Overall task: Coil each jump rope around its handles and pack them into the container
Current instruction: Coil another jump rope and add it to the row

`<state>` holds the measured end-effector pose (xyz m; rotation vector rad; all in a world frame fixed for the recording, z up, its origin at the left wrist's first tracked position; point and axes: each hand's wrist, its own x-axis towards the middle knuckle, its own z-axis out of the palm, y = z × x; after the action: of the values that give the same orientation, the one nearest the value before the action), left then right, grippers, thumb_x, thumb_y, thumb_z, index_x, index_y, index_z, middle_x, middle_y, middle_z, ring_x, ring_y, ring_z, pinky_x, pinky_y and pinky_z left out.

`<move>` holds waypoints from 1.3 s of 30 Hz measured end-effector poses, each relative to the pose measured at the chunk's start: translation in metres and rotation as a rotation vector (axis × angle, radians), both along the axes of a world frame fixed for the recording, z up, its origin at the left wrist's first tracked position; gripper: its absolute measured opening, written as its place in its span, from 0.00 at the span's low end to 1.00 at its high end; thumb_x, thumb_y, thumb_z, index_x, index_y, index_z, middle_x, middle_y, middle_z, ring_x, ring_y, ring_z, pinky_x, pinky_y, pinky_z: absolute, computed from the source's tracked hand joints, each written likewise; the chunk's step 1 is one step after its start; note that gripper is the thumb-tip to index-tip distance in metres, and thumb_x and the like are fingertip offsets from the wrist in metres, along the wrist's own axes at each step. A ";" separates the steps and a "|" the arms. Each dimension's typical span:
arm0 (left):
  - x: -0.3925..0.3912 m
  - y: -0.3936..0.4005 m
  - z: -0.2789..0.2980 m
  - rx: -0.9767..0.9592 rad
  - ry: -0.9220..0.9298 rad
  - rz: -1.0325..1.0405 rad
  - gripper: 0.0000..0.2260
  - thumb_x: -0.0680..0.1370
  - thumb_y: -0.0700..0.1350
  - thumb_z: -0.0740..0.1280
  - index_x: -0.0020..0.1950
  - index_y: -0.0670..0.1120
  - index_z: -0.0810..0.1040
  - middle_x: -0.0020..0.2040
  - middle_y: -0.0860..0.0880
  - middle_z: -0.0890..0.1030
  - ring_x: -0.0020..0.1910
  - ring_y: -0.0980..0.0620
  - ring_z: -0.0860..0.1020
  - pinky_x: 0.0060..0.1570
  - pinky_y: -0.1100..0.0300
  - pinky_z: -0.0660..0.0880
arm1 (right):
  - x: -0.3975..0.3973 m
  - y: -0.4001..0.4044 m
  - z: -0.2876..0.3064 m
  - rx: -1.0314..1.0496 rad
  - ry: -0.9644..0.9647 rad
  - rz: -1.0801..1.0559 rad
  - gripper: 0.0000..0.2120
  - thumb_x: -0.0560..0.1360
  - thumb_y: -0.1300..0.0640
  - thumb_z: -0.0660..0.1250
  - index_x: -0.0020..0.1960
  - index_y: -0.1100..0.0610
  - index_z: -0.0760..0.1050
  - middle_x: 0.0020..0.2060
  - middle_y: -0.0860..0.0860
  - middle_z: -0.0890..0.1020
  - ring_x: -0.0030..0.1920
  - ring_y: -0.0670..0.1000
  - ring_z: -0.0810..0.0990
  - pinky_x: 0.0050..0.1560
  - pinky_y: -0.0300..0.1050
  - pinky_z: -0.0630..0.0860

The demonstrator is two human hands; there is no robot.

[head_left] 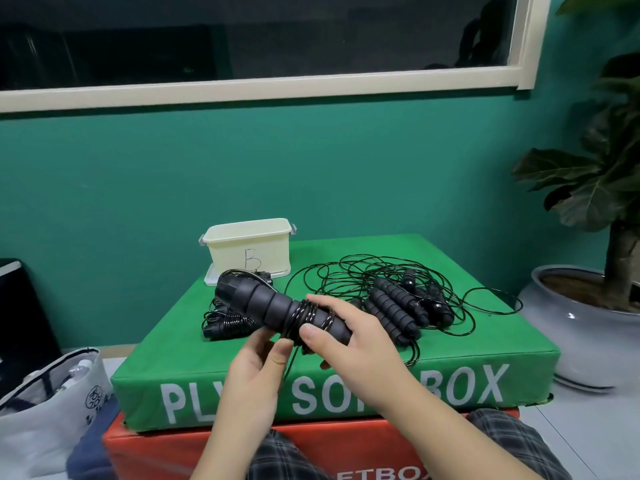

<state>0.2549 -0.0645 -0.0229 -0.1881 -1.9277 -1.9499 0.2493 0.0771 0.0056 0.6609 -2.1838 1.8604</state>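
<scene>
Right now, from the head view, my right hand grips the paired handles above the green worktop, fingers curled round them. My left hand pinches the cord. I'd keep tension and lay turns side by side. The container waits behind; loose ropes remain.

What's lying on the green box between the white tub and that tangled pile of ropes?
Nothing: in the head view, bare green box top separates the tub from the tangled ropes.
</scene>
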 end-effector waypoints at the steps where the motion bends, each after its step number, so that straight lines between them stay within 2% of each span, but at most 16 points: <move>1: 0.002 -0.001 -0.001 -0.024 0.003 -0.009 0.36 0.55 0.76 0.66 0.48 0.48 0.76 0.28 0.39 0.67 0.26 0.39 0.63 0.28 0.54 0.65 | 0.000 -0.001 0.000 -0.044 -0.010 0.025 0.16 0.68 0.47 0.69 0.55 0.44 0.76 0.41 0.41 0.83 0.41 0.42 0.81 0.39 0.34 0.75; 3: 0.006 -0.001 -0.001 -0.055 0.003 0.007 0.33 0.57 0.77 0.64 0.38 0.47 0.74 0.23 0.49 0.65 0.22 0.51 0.61 0.25 0.63 0.60 | 0.000 -0.003 0.002 -0.155 -0.043 0.046 0.14 0.70 0.48 0.66 0.54 0.52 0.78 0.39 0.49 0.83 0.36 0.48 0.81 0.32 0.36 0.74; 5: 0.007 -0.001 -0.001 -0.049 0.015 0.017 0.30 0.67 0.72 0.63 0.32 0.43 0.68 0.25 0.50 0.63 0.26 0.53 0.61 0.25 0.66 0.58 | -0.001 -0.002 0.005 -0.225 -0.090 0.052 0.15 0.72 0.47 0.64 0.50 0.57 0.79 0.38 0.56 0.81 0.34 0.53 0.80 0.30 0.38 0.74; 7: 0.007 -0.002 -0.002 -0.006 0.019 0.025 0.26 0.71 0.63 0.62 0.32 0.40 0.67 0.27 0.47 0.62 0.28 0.52 0.60 0.25 0.67 0.58 | -0.002 -0.003 0.005 -0.204 -0.105 0.036 0.13 0.77 0.46 0.63 0.50 0.55 0.79 0.40 0.54 0.81 0.38 0.49 0.80 0.36 0.37 0.75; 9: 0.008 -0.003 -0.002 -0.019 0.031 0.051 0.25 0.72 0.60 0.65 0.31 0.39 0.66 0.28 0.46 0.62 0.27 0.53 0.60 0.24 0.68 0.57 | -0.004 -0.004 0.002 -0.128 -0.045 -0.024 0.10 0.79 0.45 0.61 0.55 0.46 0.77 0.46 0.45 0.81 0.46 0.40 0.79 0.48 0.33 0.74; 11: 0.008 -0.004 -0.002 -0.084 0.061 0.106 0.26 0.72 0.60 0.66 0.27 0.41 0.64 0.27 0.47 0.62 0.26 0.54 0.60 0.24 0.65 0.56 | -0.007 -0.005 0.000 -0.007 0.175 -0.119 0.12 0.77 0.42 0.58 0.57 0.39 0.76 0.53 0.38 0.77 0.56 0.38 0.75 0.58 0.32 0.70; 13: 0.009 -0.004 -0.001 -0.115 0.060 0.156 0.24 0.70 0.59 0.64 0.27 0.41 0.63 0.26 0.48 0.62 0.26 0.55 0.59 0.26 0.62 0.54 | -0.008 -0.005 -0.002 0.116 0.357 -0.160 0.14 0.77 0.44 0.57 0.58 0.41 0.77 0.58 0.37 0.74 0.62 0.38 0.71 0.61 0.30 0.65; 15: 0.011 -0.003 0.002 -0.136 0.073 0.194 0.23 0.69 0.59 0.63 0.27 0.40 0.66 0.26 0.49 0.62 0.26 0.55 0.59 0.26 0.62 0.54 | -0.008 -0.003 -0.004 0.260 0.405 -0.118 0.21 0.76 0.42 0.60 0.66 0.47 0.74 0.65 0.39 0.70 0.67 0.36 0.67 0.66 0.30 0.62; 17: 0.014 -0.004 0.005 -0.151 0.089 0.210 0.22 0.69 0.57 0.64 0.26 0.40 0.70 0.24 0.51 0.64 0.24 0.57 0.60 0.25 0.64 0.56 | -0.009 -0.001 -0.006 0.465 0.415 -0.096 0.34 0.71 0.38 0.63 0.74 0.49 0.63 0.71 0.40 0.64 0.72 0.39 0.61 0.71 0.34 0.57; 19: 0.017 -0.003 0.008 -0.159 0.106 0.198 0.17 0.71 0.53 0.65 0.24 0.48 0.75 0.24 0.53 0.68 0.24 0.58 0.64 0.25 0.67 0.60 | -0.011 0.000 -0.008 0.611 0.396 -0.119 0.43 0.69 0.41 0.70 0.77 0.50 0.55 0.75 0.42 0.58 0.74 0.43 0.57 0.73 0.39 0.56; 21: 0.018 0.000 0.009 -0.186 0.131 0.163 0.13 0.72 0.51 0.65 0.27 0.55 0.78 0.26 0.54 0.70 0.26 0.59 0.67 0.28 0.69 0.62 | -0.012 0.000 -0.009 0.610 0.403 -0.189 0.42 0.69 0.47 0.73 0.77 0.52 0.55 0.73 0.44 0.60 0.73 0.46 0.59 0.73 0.44 0.60; 23: 0.018 0.003 0.009 -0.201 0.145 0.118 0.10 0.72 0.51 0.64 0.32 0.54 0.80 0.28 0.54 0.72 0.27 0.60 0.68 0.29 0.70 0.64 | -0.013 0.002 -0.010 0.572 0.441 -0.258 0.37 0.70 0.48 0.71 0.75 0.52 0.58 0.70 0.45 0.64 0.69 0.49 0.65 0.69 0.47 0.66; 29: 0.018 0.007 0.008 -0.262 0.105 0.077 0.08 0.77 0.46 0.64 0.41 0.53 0.81 0.29 0.63 0.75 0.29 0.66 0.72 0.33 0.72 0.67 | -0.012 0.007 -0.008 0.535 0.364 -0.284 0.30 0.72 0.50 0.72 0.70 0.52 0.63 0.63 0.44 0.68 0.63 0.45 0.69 0.64 0.39 0.66; 31: 0.016 0.006 0.007 -0.284 0.106 0.093 0.08 0.76 0.46 0.64 0.41 0.54 0.82 0.32 0.62 0.77 0.33 0.65 0.73 0.35 0.72 0.67 | -0.011 0.008 -0.009 0.546 0.308 -0.293 0.30 0.72 0.49 0.72 0.69 0.53 0.63 0.61 0.44 0.67 0.62 0.44 0.69 0.60 0.34 0.65; 34: 0.016 0.006 0.007 -0.317 0.138 0.099 0.08 0.74 0.51 0.63 0.41 0.55 0.82 0.35 0.58 0.78 0.35 0.61 0.74 0.36 0.72 0.68 | -0.009 0.008 -0.008 0.558 0.247 -0.322 0.28 0.72 0.47 0.71 0.65 0.53 0.62 0.57 0.45 0.65 0.58 0.47 0.71 0.52 0.36 0.65; 39: 0.015 0.003 0.004 -0.349 0.145 -0.016 0.09 0.76 0.48 0.62 0.50 0.59 0.81 0.36 0.55 0.74 0.33 0.60 0.71 0.34 0.69 0.67 | -0.010 0.010 -0.006 0.507 0.237 -0.314 0.26 0.71 0.47 0.72 0.63 0.52 0.64 0.55 0.44 0.66 0.56 0.45 0.71 0.55 0.41 0.68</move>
<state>0.2695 -0.0618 -0.0187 -0.4292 -2.1571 -1.5468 0.2393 0.0872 -0.0008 0.5414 -2.4333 1.0275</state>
